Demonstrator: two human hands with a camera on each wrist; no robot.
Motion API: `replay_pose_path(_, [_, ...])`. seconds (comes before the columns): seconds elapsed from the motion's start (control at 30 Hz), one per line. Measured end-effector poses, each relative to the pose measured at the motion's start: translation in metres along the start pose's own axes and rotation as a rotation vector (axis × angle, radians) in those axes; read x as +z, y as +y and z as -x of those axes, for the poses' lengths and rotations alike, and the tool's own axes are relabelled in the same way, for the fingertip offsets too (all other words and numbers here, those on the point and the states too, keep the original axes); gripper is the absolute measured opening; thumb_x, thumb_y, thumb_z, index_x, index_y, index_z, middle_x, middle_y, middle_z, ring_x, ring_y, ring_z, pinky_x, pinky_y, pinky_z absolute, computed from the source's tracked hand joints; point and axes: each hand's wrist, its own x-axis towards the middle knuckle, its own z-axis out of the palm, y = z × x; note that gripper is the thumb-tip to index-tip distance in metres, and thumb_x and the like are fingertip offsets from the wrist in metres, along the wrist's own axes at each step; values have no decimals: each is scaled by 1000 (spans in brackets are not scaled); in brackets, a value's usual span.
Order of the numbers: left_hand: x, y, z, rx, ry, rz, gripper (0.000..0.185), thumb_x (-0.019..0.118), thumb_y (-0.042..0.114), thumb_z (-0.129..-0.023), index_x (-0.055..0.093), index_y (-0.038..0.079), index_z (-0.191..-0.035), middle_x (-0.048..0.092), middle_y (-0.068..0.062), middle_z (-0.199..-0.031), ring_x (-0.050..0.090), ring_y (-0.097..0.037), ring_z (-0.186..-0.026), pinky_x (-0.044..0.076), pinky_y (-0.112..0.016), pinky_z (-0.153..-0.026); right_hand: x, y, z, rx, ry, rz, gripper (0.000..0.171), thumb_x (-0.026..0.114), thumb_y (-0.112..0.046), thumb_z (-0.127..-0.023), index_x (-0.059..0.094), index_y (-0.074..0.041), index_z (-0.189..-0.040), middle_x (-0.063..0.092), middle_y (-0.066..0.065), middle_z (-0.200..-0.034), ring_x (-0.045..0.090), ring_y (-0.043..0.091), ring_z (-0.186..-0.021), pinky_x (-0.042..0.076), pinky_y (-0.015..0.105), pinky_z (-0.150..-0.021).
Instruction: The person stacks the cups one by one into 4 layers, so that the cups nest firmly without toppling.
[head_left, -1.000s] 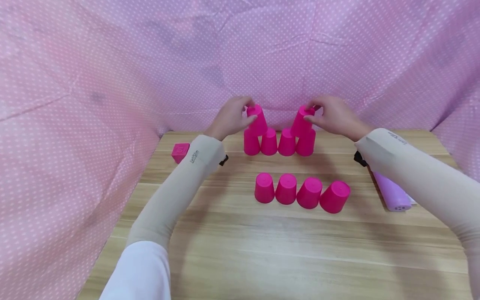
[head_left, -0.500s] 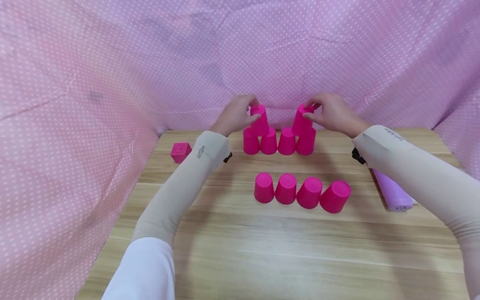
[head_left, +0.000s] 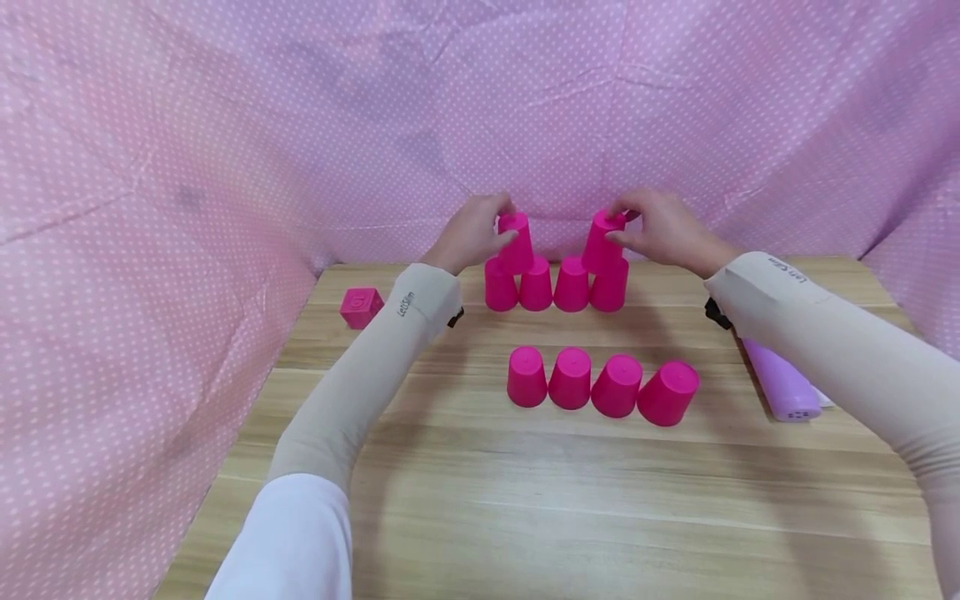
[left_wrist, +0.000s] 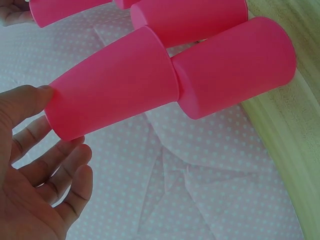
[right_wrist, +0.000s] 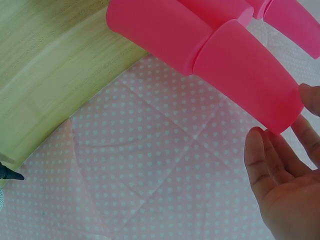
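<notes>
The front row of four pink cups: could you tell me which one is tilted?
The rightmost cup leans over to the right; the other three stand straight, upside down.

My left hand (head_left: pixel 468 233) and right hand (head_left: pixel 663 229) each hold a cup on top of the back row of cups (head_left: pixel 553 287), the front row (head_left: pixel 600 385) sits nearer me, a block (head_left: pixel 361 306) lies left (a tube (head_left: pixel 783 387) right).

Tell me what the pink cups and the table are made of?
The pink cups look like plastic: one even bright colour, smooth walls with a soft sheen, thin rims, as the cup at the left hand shows. The table shows pale wood grain in long planks; it could be real wood or a printed laminate, the pictures cannot settle which.
</notes>
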Motion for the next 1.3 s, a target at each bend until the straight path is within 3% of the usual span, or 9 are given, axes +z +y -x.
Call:
replay_pose_path(0.13, [0, 0, 6, 9, 17, -8, 32, 64, 24, -91, 54, 11, -118, 57, -1, -102, 49, -16, -93, 44, -27, -77, -1, -1, 5, -43, 25, -21, 31, 70, -11, -84, 61, 1, -111, 61, 18, -107, 55, 38, -102, 44, 51, -85])
replay_pose_path(0.37, [-6, 0, 29, 84, 109, -59, 37, 65, 26, -89, 53, 12, -122, 50, -6, -124, 41, -20, -119, 40, -31, -95, -5, -3, 32, -153, 93, -33, 39, 73, -7, -81, 57, 3, -115, 59, 18, -110, 54, 37, -102, 45, 50, -78])
replay_pose_path(0.57, [-12, 11, 59, 252, 161, -100, 37, 68, 23, -87, 56, 7, -118, 51, -6, -117, 43, -21, -116, 40, -30, -95, -3, -10, 63, -238, 107, 9, 38, 79, -13, -77, 62, -6, -110, 63, 10, -106, 57, 28, -97, 48, 45, -72])
replay_pose_path(0.73, [-3, 25, 84, 423, 143, -136, 31, 72, 22, -83, 60, 8, -108, 56, -4, -107, 48, -20, -102, 42, -29, -87, 10, -18, 84, -314, 71, 22, 41, 81, -15, -74, 63, -8, -110, 62, 4, -105, 58, 22, -96, 49, 40, -76])
replay_pose_path(0.83, [9, 30, 98, 498, 98, -133, 29, 74, 21, -82, 61, 8, -105, 58, -4, -103, 49, -18, -96, 42, -29, -83, 21, -24, 91, -359, 31, 21, 40, 82, -17, -73, 62, -8, -108, 61, 3, -104, 58, 21, -96, 49, 40, -79])
replay_pose_path(0.93, [23, 31, 111, 504, 4, -131, 31, 74, 24, -82, 62, 9, -106, 58, -2, -105, 50, -17, -97, 42, -28, -85, 31, -33, 97, -364, -35, 18, 40, 81, -21, -75, 62, -10, -108, 61, 1, -104, 58, 19, -97, 50, 39, -80])
replay_pose_path(1.1, [41, 24, 130, 417, -140, -119, 37, 74, 31, -82, 61, 13, -113, 57, 2, -112, 47, -13, -102, 42, -25, -87, 45, -47, 106, -311, -169, 6, 42, 80, -26, -77, 62, -14, -112, 60, 1, -108, 57, 19, -99, 51, 39, -80])
replay_pose_path(1.3, [55, 16, 139, 412, -161, -99, 38, 76, 30, -80, 61, 14, -112, 58, 2, -111, 49, -12, -102, 43, -25, -88, 59, -53, 110, -319, -217, 7, 45, 82, -24, -75, 62, -15, -114, 60, -1, -109, 58, 18, -100, 52, 36, -78])
